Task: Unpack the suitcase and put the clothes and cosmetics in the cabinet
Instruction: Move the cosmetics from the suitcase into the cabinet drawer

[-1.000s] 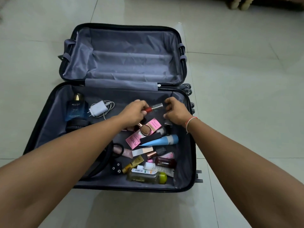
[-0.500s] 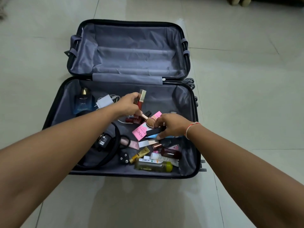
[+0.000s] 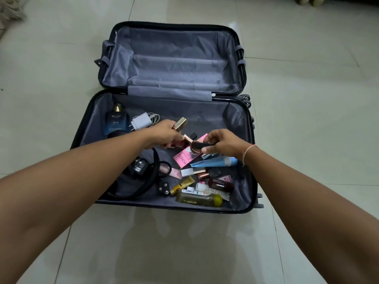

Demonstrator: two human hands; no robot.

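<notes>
Cosmetics heaped in the near half of the open suitcase (image 3: 242,128), mostly toward its right side and near rim: pink Pond's box (image 3: 185,158), blue tube (image 3: 215,161) lying crosswise with its cap to the right, yellow-capped oil bottle (image 3: 199,198) flat along the near wall, small brown bottle (image 3: 220,184) just behind it. Far half bare, grey lining only. Left hand (image 3: 164,134) curled around a gold-capped lip gloss (image 3: 180,124), cap jutting up and away, a dark red bottle also tucked under the fingers. Right hand (image 3: 222,143) pinching a small dark compact (image 3: 198,146), passing it leftward, nearly touching the left hand. Remaining pile directly below and nearer than both hands, closer to the right. Likely next: gather more with the right, long tubes taken across their axis. No cabinet in view.
</notes>
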